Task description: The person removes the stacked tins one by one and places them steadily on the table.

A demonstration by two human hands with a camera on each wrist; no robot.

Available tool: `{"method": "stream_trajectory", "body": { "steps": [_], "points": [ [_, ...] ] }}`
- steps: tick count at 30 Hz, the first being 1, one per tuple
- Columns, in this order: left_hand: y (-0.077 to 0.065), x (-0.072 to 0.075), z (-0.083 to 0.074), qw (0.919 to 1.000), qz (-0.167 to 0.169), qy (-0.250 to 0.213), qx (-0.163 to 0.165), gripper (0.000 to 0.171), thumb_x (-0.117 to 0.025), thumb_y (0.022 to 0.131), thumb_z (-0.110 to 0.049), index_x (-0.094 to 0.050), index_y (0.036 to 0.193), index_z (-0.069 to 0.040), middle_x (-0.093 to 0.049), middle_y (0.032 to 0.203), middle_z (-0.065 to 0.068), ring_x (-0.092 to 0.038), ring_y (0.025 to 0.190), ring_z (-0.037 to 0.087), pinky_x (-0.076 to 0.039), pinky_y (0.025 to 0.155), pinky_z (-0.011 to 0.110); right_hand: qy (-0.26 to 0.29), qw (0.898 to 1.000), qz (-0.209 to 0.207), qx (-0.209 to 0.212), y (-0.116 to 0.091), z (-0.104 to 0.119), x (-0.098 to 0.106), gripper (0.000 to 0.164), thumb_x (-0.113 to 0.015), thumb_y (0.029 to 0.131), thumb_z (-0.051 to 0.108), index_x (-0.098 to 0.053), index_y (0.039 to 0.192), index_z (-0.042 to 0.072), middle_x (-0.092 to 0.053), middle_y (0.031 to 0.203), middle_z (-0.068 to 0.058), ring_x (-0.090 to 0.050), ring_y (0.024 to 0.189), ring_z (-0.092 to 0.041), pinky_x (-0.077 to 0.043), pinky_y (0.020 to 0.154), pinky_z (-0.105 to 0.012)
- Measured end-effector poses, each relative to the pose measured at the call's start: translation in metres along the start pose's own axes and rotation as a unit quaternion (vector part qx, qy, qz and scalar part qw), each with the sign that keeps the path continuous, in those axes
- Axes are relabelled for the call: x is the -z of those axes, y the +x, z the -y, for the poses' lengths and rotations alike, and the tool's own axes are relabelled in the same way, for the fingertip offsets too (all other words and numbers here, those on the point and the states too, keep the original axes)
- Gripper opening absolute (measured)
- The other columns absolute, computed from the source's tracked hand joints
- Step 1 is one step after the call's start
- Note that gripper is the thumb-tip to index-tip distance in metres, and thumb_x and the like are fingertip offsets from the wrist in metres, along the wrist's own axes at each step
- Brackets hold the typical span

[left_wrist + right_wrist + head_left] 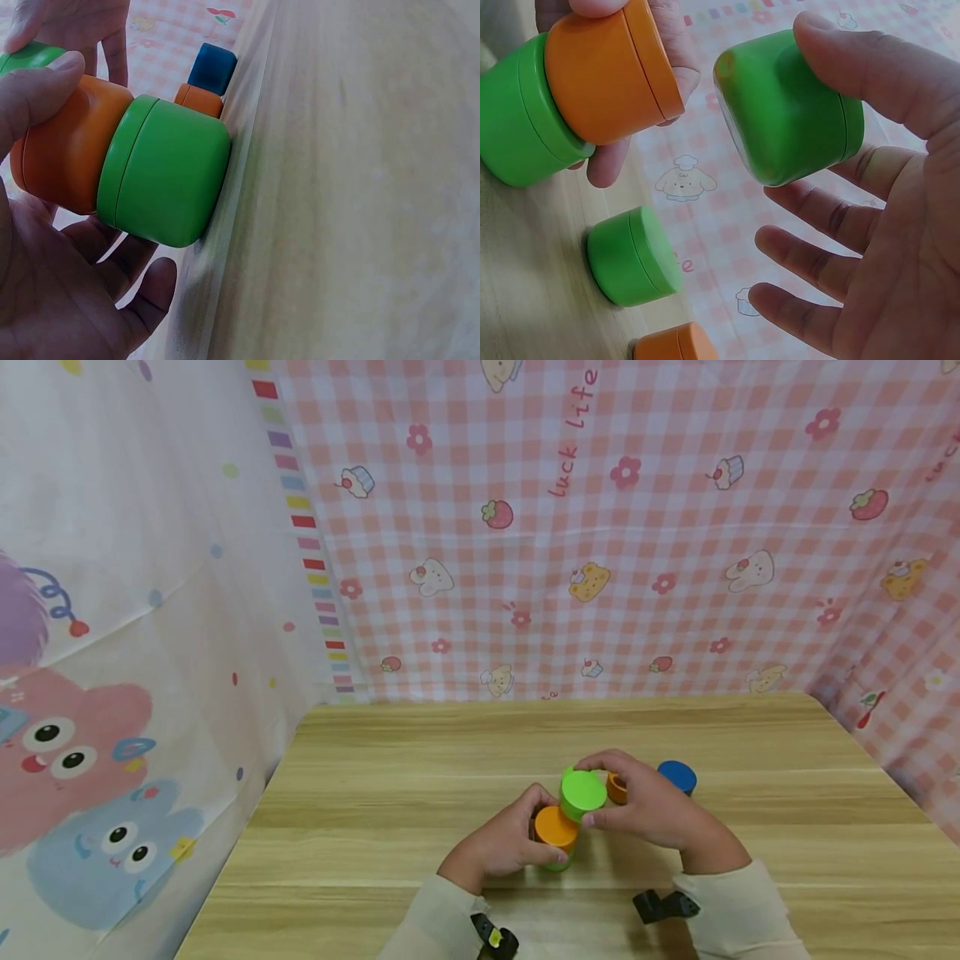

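My left hand [506,839] grips an orange lidded jar [556,827], its thumb across the near side and other fingers behind. Under that jar stands a green lidded jar [169,172] on the wooden table, and the orange one sits slightly off-centre on its lid [547,109]. My right hand [648,802] pinches a second green jar [787,112] between thumb and fingers, up beside the orange jar and higher than it. The right hand's lower fingers [802,259] are spread away from the jar.
Behind the hands stand another green jar [634,259], a small orange jar [617,788] and a blue jar [677,777], the orange and blue ones partly hidden. Checked cloth [465,560] hangs along the table's [360,827] back edge. Black wrist mounts [663,906] sit at the sleeves.
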State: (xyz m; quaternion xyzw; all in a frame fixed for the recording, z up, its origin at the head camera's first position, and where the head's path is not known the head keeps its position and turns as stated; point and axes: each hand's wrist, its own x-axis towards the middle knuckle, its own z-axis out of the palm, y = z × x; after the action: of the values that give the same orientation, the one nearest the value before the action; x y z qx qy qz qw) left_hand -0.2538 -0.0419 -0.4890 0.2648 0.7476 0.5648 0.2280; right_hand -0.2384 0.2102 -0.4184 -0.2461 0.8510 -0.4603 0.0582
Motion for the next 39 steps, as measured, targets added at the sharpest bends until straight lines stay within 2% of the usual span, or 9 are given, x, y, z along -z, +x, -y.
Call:
{"method": "stream_trajectory", "body": {
  "steps": [14,22,32,39],
  "points": [
    [0.000,0.000,0.000,1.0000,0.003,-0.005,-0.005,0.052,-0.083,0.089,-0.008,-0.049,0.127,-0.018,-0.063,0.120,-0.005,-0.063,0.105,0.010,-0.051,0.096,0.023,-0.023,1.000,-0.015,-0.009,-0.001,-0.001,0.005,0.052,-0.087,0.089,0.024,-0.063,0.133,0.012,-0.060,0.140,-0.012,-0.054,0.134,-0.042,-0.031,0.110,-0.080],
    [0.001,0.000,0.000,1.0000,0.002,-0.004,-0.006,0.051,-0.083,0.089,-0.008,-0.049,0.126,-0.018,-0.063,0.120,-0.005,-0.063,0.104,0.009,-0.051,0.095,0.023,-0.022,1.000,-0.020,-0.007,-0.002,-0.001,0.007,0.052,-0.087,0.089,0.022,-0.063,0.134,0.010,-0.061,0.139,-0.012,-0.055,0.132,-0.041,-0.032,0.109,-0.079],
    [0.001,-0.001,0.001,1.0000,-0.002,0.002,-0.006,0.051,-0.084,0.088,-0.009,-0.050,0.125,-0.019,-0.063,0.117,-0.005,-0.061,0.103,0.010,-0.050,0.095,0.025,-0.018,0.999,-0.030,-0.011,-0.005,-0.004,0.013,0.054,-0.087,0.089,0.022,-0.063,0.136,0.009,-0.062,0.139,-0.014,-0.057,0.128,-0.039,-0.039,0.107,-0.076],
    [0.001,-0.001,0.001,1.0000,-0.004,0.007,-0.004,0.051,-0.084,0.088,-0.010,-0.051,0.125,-0.020,-0.063,0.117,-0.005,-0.061,0.103,0.010,-0.049,0.095,0.026,-0.012,1.000,-0.028,-0.004,-0.006,-0.004,0.016,0.054,-0.086,0.090,0.021,-0.061,0.137,0.008,-0.061,0.138,-0.015,-0.060,0.124,-0.037,-0.046,0.103,-0.070]
  ]
}}
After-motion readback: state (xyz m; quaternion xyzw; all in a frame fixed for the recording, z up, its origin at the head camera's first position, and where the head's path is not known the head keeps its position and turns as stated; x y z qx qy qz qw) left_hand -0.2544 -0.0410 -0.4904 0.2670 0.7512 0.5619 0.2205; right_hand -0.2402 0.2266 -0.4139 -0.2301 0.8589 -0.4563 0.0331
